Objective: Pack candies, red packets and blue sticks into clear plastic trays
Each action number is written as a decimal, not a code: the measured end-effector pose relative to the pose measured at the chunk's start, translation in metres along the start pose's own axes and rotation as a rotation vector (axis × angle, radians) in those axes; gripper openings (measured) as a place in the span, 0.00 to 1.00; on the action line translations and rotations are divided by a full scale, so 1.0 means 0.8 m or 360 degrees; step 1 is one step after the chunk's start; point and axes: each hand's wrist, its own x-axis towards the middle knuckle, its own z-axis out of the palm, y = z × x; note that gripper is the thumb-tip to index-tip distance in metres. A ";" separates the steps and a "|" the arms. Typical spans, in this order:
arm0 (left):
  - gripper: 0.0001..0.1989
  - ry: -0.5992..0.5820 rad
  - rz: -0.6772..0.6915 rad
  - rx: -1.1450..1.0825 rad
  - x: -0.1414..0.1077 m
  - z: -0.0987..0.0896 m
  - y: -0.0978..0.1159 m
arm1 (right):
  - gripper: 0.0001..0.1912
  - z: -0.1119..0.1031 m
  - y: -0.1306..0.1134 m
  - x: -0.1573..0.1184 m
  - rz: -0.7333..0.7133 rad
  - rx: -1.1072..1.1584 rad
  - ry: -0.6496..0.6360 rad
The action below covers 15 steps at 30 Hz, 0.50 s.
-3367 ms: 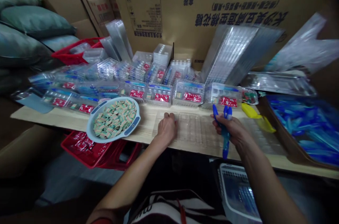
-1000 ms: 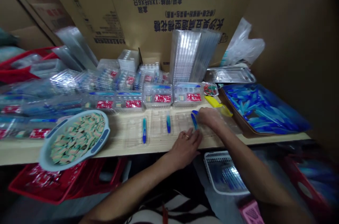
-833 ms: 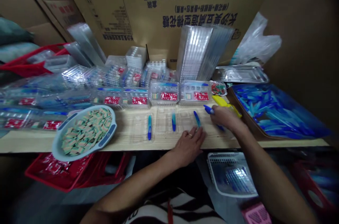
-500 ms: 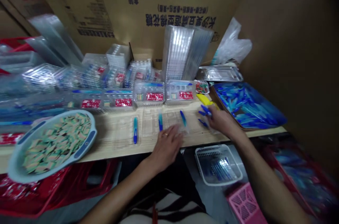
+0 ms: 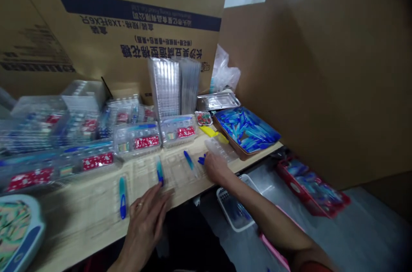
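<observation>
In the head view, taking the clock from its centre, three blue pieces [image 5: 122, 198] lie singly in clear trays [image 5: 175, 168] along the table [image 5: 77, 227], the first near 8 o'clock, the second between 8 and 7, the third at 7. Four filled packs [image 5: 138, 140] with red-and-white packets show in the front row, between 9 and 10; two upright tray stacks [image 5: 165, 87] rise at 10; one carton [image 5: 242, 153] of many more blue pieces sits at 3. One bowl [image 5: 35, 230] is at 8, one white basket [image 5: 236, 214] at 5 and one red basket [image 5: 328, 203] at 4. The right hand [image 5: 216, 167], towards 6, has its fingers closed around a few blue pieces, their number hidden. The left hand [image 5: 144, 220], at 7, is blurred, fingers extended and loosely parted, with nothing visibly held; whether it touches the second piece cannot be told. Compared with half a second ago, the view has swung right, cutting off the bowl; the left hand has shifted from beside the third piece to the second; the three laid pieces remain.
</observation>
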 end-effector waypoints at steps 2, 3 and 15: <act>0.16 0.0013 -0.0001 0.0000 -0.006 0.001 -0.002 | 0.16 0.002 0.001 0.001 -0.0037 0.0021 0.0015; 0.16 0.0023 0.0001 0.0003 -0.008 0.001 -0.003 | 0.16 0.001 0.002 0.001 -0.0057 0.0031 0.0026; 0.14 0.0065 -0.0211 0.0032 -0.026 -0.026 -0.003 | 0.18 -0.129 0.159 0.039 0.0695 0.0177 0.0805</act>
